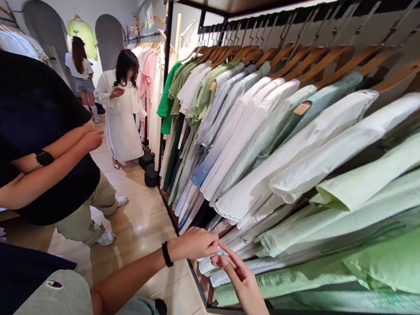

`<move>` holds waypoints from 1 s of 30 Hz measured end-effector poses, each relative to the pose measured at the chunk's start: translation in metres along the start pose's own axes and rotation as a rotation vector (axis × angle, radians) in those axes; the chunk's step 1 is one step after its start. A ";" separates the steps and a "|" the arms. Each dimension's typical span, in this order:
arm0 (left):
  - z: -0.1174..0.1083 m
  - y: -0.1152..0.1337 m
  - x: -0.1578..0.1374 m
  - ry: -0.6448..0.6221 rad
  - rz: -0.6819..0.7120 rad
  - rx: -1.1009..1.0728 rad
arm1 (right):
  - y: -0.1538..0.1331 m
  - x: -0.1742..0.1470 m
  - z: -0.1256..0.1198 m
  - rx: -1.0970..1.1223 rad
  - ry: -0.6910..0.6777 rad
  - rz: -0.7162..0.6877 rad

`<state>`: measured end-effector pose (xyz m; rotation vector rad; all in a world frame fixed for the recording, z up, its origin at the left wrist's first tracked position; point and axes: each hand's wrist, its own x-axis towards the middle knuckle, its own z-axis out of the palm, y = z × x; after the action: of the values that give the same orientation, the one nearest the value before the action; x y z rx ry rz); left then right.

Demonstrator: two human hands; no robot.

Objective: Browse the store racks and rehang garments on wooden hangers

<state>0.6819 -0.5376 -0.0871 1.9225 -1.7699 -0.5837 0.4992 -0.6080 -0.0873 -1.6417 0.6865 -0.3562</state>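
Note:
My left hand [194,244], with a black band [167,254] round its wrist, is closed, knuckles up. Whether anything is inside it is hidden. Its fingers meet the tip of my right hand's stretched index finger. My right hand [240,277] comes up from the bottom edge, index finger and thumb out and apart, the other fingers partly curled; no object shows in it. Both hands are in front of the lower hems of a row of hanging clothes, nearest a pale green garment [226,296]. A white shirt [251,192] hangs above them.
Wooden hangers [334,65] fill the black-framed rack [201,298] on the right. A person in a black T-shirt [27,131] stands at left, arms folded. Farther off are a person in a white dress [126,122], another person [79,67], and black stools [151,175].

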 end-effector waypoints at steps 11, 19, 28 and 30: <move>-0.046 -0.064 0.036 0.248 -0.087 -0.166 | -0.006 0.033 0.015 0.057 0.093 -0.043; -0.162 -0.108 0.170 0.647 0.033 -0.300 | -0.008 0.103 0.034 0.135 0.426 -0.172; -0.210 -0.134 0.258 0.675 0.113 -0.342 | -0.008 0.146 0.049 0.085 0.830 -0.195; -0.213 -0.145 0.258 0.679 0.105 -0.365 | -0.010 0.151 0.045 0.072 0.885 -0.204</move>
<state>0.9455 -0.7751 -0.0026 1.5150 -1.2181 -0.1601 0.6443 -0.6650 -0.1082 -1.4478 1.1337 -1.2809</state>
